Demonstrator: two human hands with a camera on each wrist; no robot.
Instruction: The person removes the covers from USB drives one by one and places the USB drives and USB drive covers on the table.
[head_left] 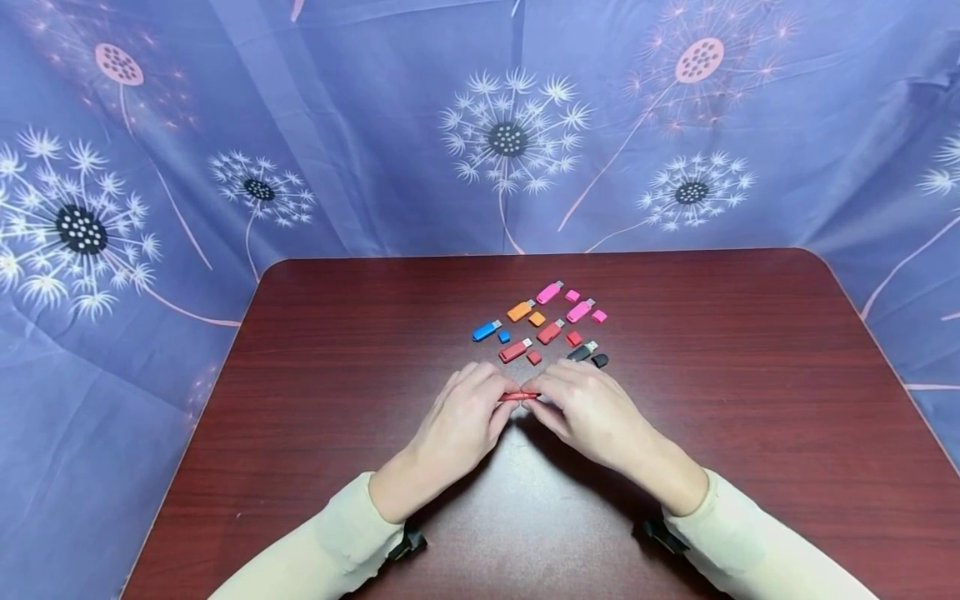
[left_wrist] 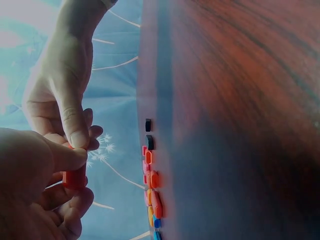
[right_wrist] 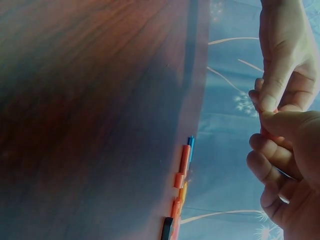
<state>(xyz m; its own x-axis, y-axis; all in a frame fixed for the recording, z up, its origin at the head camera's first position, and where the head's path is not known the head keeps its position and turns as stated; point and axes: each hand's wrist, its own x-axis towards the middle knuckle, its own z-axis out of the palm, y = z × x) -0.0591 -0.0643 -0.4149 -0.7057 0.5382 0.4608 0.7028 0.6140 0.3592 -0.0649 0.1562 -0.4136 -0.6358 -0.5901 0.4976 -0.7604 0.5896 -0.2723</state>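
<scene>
Both hands meet over the table in front of the person, at the two ends of a small red USB flash drive [head_left: 517,397]. My left hand [head_left: 463,412] pinches its left end between thumb and fingers; the red body [left_wrist: 75,177] shows below the thumb in the left wrist view. On the right end, the thumb and fingers of my right hand [head_left: 592,408] pinch tightly, fingertips close to those of the left. Whether a cap sits under the right fingertips I cannot tell. Just beyond the hands lie a red USB drive [head_left: 514,350] and a black USB drive [head_left: 582,351], the latter partly behind the right hand.
Uncapped drives lie in a loose cluster, each beside its cap: a blue one [head_left: 486,331], an orange one [head_left: 520,311], pink ones [head_left: 549,292] and another red one [head_left: 550,332]. A black cap [head_left: 600,360] lies near the right knuckles. Patterned blue cloth [head_left: 375,167] hangs behind the brown table [head_left: 315,375].
</scene>
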